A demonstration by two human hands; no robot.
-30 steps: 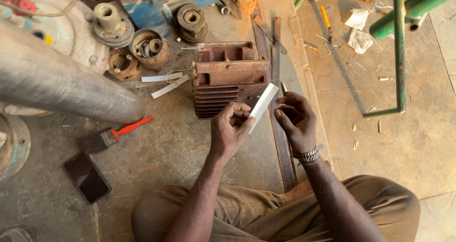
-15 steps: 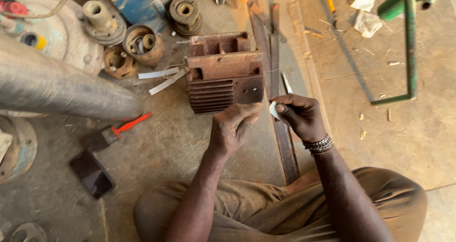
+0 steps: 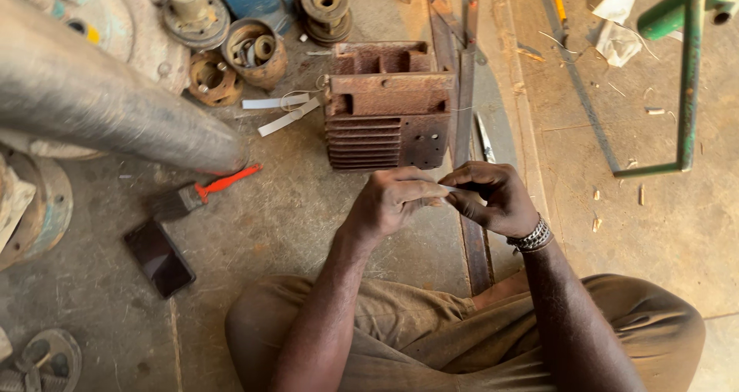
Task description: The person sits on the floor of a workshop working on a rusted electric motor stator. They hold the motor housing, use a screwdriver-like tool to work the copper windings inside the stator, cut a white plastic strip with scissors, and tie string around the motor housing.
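Between your two hands, just on your side of the rusty finned engine block (image 3: pixel 387 103), you are pinching something small; only a pale sliver (image 3: pixel 436 202) of it shows at your fingertips, and what it is cannot be told. It sits right where your left hand (image 3: pixel 392 201) and your right hand (image 3: pixel 493 198) meet, hidden almost wholly by the fingers. Your left hand is curled tight, thumb and forefinger pressed on the sliver. Your right hand is bent over it from the other side, fingertips closed toward the same spot, a metal bracelet (image 3: pixel 531 236) on its wrist.

A second ago you held a long white strip up between the hands, slanting toward the engine block; half a second ago only a white end showed at your right fingers. Now the strip is out of sight, and both hands have drawn closer together and lower, nearer your knees.

Both forearms reach forward from your lap, wrists bent inward, palms facing each other.

Left of the engine block two white strips (image 3: pixel 281 111) lie on the floor, and farther left on your side a brush with an orange handle (image 3: pixel 202 192) and a dark phone (image 3: pixel 159 257). Right of the block a long flat metal bar (image 3: pixel 466 99) runs past your right hand. Beyond the block sit round rusty machine parts (image 3: pixel 254 51).
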